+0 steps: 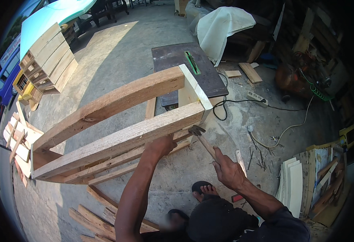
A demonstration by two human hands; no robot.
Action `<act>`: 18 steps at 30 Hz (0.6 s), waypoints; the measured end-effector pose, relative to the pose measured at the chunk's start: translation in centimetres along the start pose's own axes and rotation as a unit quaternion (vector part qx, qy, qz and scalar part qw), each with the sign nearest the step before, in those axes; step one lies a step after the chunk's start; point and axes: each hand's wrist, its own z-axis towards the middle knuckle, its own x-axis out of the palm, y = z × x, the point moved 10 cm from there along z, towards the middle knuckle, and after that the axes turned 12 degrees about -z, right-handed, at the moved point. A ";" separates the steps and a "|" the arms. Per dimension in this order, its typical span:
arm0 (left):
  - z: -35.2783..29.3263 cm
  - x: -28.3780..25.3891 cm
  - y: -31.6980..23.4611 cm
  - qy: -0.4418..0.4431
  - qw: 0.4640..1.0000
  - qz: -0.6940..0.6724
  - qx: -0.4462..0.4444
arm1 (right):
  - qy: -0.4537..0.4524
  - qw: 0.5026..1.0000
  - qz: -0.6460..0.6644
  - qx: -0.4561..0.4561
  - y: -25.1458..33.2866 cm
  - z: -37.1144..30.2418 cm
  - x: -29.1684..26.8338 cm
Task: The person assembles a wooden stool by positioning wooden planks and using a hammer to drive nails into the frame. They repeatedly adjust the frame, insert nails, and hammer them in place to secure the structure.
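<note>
Long raw-timber frame (120,139), pale brown w/ rough sawn rails, lies ahead & mostly to the L of me. Its long axis runs on a slant: near-L end low, far-R end up by the white flat end board (195,88), just this side of the dark flat-topped counter (167,60) w/ the green-edged slot. Can't tell if the counter bears any wt.

My hands are apart. L hand (162,145) is nearer the frame, in at its near side below the upper near rail, toward the R end; fingers partly hidden, so can't tell if they grip or just rest. R hand (228,169) is closed round the wooden-handled claw hammer (206,143), off to the R & nearer me. Hammer's dark metal head sits right by the rail's R end; contact unclear.
</note>
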 end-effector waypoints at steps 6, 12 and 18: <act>0.2 0.9 0.7 0.005 1.000 -0.028 0.000 | 0.048 0.999 0.005 -0.002 1.5 0.6 1.2; -0.1 0.3 -0.4 -0.005 0.999 0.012 0.046 | 0.084 0.996 0.017 0.037 1.2 0.6 2.0; -0.8 0.7 -0.3 0.054 0.998 0.016 0.024 | 0.066 0.997 0.001 0.033 1.2 0.3 2.5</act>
